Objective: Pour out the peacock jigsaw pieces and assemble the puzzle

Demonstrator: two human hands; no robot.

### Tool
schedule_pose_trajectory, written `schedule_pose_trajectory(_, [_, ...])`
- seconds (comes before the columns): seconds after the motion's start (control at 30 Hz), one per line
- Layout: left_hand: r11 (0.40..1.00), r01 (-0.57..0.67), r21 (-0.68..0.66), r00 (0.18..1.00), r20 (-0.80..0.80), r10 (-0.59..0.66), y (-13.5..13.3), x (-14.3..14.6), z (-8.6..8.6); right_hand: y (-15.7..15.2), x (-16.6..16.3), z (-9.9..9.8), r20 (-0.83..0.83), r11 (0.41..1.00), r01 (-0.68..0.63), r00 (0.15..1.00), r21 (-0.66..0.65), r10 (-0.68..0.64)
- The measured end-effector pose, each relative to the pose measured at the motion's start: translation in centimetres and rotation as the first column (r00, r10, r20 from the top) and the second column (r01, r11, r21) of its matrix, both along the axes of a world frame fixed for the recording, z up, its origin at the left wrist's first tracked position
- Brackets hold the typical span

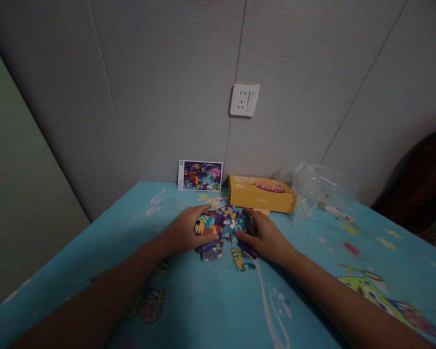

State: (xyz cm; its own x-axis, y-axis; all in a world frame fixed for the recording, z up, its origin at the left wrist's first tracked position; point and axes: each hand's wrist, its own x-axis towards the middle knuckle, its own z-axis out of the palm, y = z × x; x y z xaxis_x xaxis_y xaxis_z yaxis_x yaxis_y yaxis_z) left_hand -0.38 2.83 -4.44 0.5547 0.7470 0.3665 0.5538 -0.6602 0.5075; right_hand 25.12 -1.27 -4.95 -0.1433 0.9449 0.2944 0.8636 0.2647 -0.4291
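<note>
A colorful cluster of jigsaw puzzle pieces lies on the blue tablecloth between my two hands. My left hand curves around its left side, with the fingers along the far edge and the thumb on the near part. From the other side my right hand grips the cluster the same way, and its palm hides some of the pieces. Toward me, just below the right thumb, a separate-looking puzzle piece shows yellow and teal patterns. Whether every piece in the cluster is joined, I cannot tell.
A picture card leans against the grey wall. To its right sits a yellow box, with a crumpled clear plastic bag beside it. The cartoon-printed tablecloth covers the table. A wall socket is above.
</note>
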Motion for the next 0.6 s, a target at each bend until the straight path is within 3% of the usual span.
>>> schedule_pose_trajectory(0.2, [0.962, -0.266, -0.067, 0.962, 0.048, 0.269, 0.6, 0.0, 0.7, 0.5, 1.0, -0.3, 0.038, 0.987, 0.134, 0.990, 0.086, -0.138])
schedule_pose_trajectory(0.37, [0.934, -0.355, 0.052, 0.935, 0.046, 0.353, 1.0, -0.1, 0.2, -0.4, -0.5, 0.3, 0.071, 0.982, -0.084, 0.995, 0.168, 0.073])
schedule_pose_trajectory(0.47, [0.964, -0.217, 0.155, 0.975, -0.012, 0.221, 0.4, 0.0, -0.2, -0.5, -1.1, 0.2, 0.100, 0.980, -0.170, 0.982, 0.102, 0.160])
schedule_pose_trajectory(0.6, [0.991, 0.064, 0.119, 0.981, -0.188, -0.041, -0.3, 0.1, -0.5, 0.0, -0.6, 0.1, 0.071, 0.987, -0.144, 0.988, 0.066, 0.139])
